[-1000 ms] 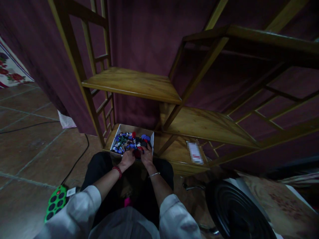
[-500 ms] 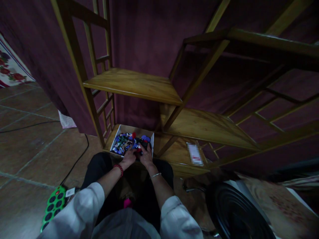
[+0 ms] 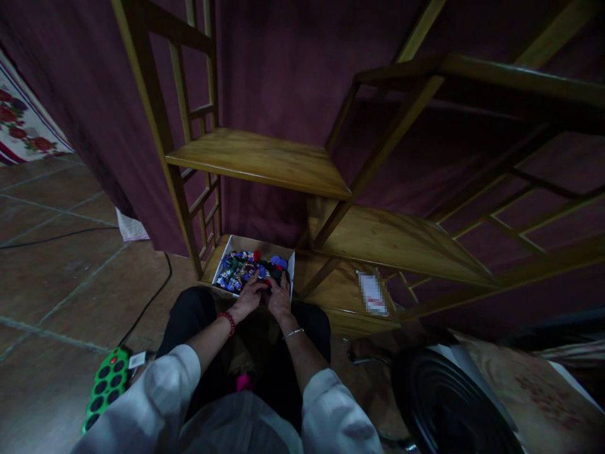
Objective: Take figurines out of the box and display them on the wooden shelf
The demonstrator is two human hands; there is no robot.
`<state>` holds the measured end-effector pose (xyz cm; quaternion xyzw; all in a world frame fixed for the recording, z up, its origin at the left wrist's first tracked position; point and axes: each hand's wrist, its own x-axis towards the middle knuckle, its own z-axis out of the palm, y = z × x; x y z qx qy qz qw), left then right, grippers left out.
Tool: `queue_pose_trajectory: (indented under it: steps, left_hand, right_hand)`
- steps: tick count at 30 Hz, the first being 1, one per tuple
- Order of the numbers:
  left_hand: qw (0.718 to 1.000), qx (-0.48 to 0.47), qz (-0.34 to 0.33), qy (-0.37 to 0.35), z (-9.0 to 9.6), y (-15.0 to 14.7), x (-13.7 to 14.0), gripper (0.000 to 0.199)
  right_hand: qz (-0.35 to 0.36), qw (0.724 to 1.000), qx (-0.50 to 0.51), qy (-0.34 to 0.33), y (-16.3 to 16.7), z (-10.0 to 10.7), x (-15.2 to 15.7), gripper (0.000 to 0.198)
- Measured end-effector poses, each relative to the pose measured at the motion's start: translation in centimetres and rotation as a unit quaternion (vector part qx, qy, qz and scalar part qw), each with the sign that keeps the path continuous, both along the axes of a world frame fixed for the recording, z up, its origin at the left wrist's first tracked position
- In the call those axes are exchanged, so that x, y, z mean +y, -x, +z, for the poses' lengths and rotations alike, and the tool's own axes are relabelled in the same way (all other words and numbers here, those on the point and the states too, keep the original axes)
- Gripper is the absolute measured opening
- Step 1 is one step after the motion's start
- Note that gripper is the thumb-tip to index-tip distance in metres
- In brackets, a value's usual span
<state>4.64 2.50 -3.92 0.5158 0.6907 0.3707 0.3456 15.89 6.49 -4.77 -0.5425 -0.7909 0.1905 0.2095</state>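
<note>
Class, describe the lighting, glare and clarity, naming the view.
Head view: dim light, shadow beneath the upper-right brown wooden shelf; head view: pale glare on the brown tiled floor, lower left; head view: the white rectangular item is pixelated; head view: small multicoloured pieces around the left hand and right hand look indistinct.

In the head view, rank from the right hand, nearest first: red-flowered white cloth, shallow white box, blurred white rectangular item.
1. Shallow white box: at the right hand.
2. Blurred white rectangular item: right, on lower shelf.
3. Red-flowered white cloth: far left.
</note>
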Motion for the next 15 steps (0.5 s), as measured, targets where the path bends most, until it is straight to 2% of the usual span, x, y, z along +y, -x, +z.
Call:
queue_pose_trajectory:
  steps: [7,13,15]
  left_hand:
    - [0.999,0.029,0.012,-0.003,0.8,0.1,-0.6,0.037]
    - [0.985,0.128,0.109,-0.035,2.0,1.1,-1.8,0.035]
    - [0.976,0.16,0.144,-0.018,2.5,1.5,-2.2,0.034]
  right_hand:
    - [0.006,1.0,0.013,-0.016,-0.1,0.0,-0.1,0.037]
    - [-0.006,1.0,0.02,-0.006,0.1,-0.3,0.0,0.037]
    - [-0.013,1.0,0.023,-0.007,0.1,-0.5,0.0,0.038]
